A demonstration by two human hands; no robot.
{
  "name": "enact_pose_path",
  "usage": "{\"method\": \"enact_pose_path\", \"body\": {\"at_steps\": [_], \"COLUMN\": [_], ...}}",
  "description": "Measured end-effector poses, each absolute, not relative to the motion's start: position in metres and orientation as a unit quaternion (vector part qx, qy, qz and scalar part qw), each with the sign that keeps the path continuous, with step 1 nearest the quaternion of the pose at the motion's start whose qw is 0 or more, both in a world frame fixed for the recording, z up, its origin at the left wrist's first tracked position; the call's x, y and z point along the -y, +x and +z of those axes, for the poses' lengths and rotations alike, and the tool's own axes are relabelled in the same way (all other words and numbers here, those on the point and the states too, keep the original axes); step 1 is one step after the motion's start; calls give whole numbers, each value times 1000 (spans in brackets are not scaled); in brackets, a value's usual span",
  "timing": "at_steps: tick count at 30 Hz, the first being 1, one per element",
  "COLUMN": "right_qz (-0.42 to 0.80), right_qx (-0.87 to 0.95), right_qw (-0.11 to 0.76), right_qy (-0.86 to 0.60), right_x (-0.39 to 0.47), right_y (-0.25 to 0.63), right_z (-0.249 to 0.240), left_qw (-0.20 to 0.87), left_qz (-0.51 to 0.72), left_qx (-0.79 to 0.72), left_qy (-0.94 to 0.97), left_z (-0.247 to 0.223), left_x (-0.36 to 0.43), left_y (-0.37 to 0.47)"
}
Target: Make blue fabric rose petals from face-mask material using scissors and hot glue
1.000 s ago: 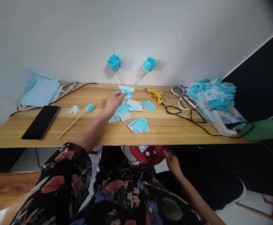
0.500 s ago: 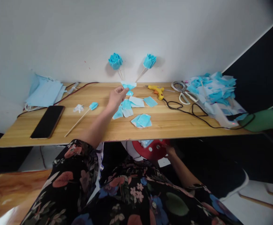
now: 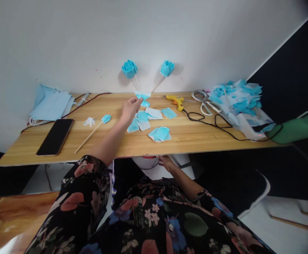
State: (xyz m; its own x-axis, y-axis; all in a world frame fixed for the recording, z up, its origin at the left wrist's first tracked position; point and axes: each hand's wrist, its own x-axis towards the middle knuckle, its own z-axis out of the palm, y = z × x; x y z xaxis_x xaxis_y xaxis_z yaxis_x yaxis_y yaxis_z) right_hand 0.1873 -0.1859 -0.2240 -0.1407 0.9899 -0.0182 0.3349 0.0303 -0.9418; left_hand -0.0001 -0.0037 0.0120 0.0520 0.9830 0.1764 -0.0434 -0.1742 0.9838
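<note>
My left hand (image 3: 131, 107) pinches a blue-and-white fabric piece (image 3: 143, 95) above the wooden table. Below it lie several cut fabric pieces (image 3: 142, 118), with a small stack (image 3: 160, 134) nearer the front edge. Under the table edge, my right hand (image 3: 166, 163) is closed at a red item (image 3: 149, 157), which the tabletop mostly hides. Two blue fabric flowers (image 3: 129, 69) (image 3: 167, 68) on sticks lean against the wall. A stick with a small blue bud (image 3: 106, 119) lies left of my left arm.
A yellow glue gun (image 3: 175, 101), scissors (image 3: 208, 108) and a heaped pile of blue scraps (image 3: 236, 97) are on the right. Black cable runs along there. A phone (image 3: 55, 137), stacked face masks (image 3: 50, 104) and a white scrap (image 3: 89, 121) lie left.
My right hand has moved left beneath the table with the red item, which is now mostly hidden. My left hand has shifted slightly left, still pinching the fabric piece.
</note>
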Motion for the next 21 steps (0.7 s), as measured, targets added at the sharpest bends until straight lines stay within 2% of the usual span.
{"method": "enact_pose_path", "body": {"at_steps": [5, 12, 14, 17, 21], "right_qz": [521, 573, 564, 502, 370], "right_qx": [546, 591, 617, 644, 614], "right_qw": [299, 275, 301, 385, 491], "right_qy": [-584, -497, -460, -430, -495], "right_x": [193, 238, 238, 218, 169], "right_y": [181, 182, 192, 210, 226], "right_z": [-194, -112, -78, -30, 8], "left_qw": [478, 485, 483, 475, 468], "left_qz": [536, 529, 525, 531, 544], "left_qx": [-432, -449, -453, -450, -440], "left_qy": [546, 532, 535, 538, 541], "left_z": [8, 5, 4, 3, 4], "left_x": [1, -1, 0, -1, -2], "left_y": [0, 0, 0, -2, -5]}}
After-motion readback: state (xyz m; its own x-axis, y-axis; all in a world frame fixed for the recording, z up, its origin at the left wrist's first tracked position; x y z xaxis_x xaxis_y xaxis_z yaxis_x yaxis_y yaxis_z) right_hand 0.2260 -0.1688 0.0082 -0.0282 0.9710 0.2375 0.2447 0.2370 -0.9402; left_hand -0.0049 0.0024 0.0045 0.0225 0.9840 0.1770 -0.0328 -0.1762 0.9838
